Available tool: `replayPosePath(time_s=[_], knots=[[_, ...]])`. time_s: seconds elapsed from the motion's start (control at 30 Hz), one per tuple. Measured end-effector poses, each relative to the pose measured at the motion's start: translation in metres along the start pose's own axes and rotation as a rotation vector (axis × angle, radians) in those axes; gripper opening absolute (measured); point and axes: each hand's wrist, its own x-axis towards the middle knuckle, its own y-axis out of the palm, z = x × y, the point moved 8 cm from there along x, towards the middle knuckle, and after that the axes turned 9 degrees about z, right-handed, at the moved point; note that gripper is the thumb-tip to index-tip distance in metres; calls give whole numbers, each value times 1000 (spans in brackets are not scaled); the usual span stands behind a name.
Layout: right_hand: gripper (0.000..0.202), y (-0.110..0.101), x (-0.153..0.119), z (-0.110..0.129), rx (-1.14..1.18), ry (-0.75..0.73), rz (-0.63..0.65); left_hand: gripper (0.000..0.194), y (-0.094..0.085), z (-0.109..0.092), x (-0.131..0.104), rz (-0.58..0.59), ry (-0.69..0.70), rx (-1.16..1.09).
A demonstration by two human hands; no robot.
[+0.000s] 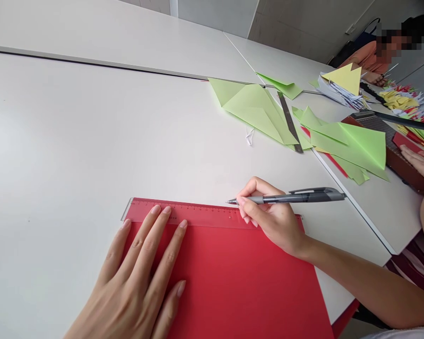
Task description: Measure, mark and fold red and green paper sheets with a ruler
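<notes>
A large sheet of red paper (233,273) lies on the white table (92,132) in front of me. Along its far edge rests a clear plastic ruler (205,217). My left hand (137,278) is spread with its fingertips on the ruler and the paper's left part. A grey and black pen (304,195) is pinched in my right hand (272,216), with its tip pointing left, close to the ruler's far edge. The lower fingers of my right hand rest over the ruler's right part.
Beyond my right hand lie folded green papers (254,110), a metal ruler (289,123) and more green sheets (360,141). At the right, another person's hand (420,162) touches red paper by a paper cutter (378,134). A person sits farther back.
</notes>
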Motion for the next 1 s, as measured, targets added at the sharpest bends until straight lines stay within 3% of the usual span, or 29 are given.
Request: replayPosePath(time_s=[0.13,0.27,1.0], knots=[[18,1,0,0,11,-4,0,59,-6,-1,2,6,33,-65],[18,0,-1,0,1,-6,1,69,-9,-3,5,17,59,-79],[26,2,2,0,-118,8,17,71,-8,-3,4,36,58,-88]])
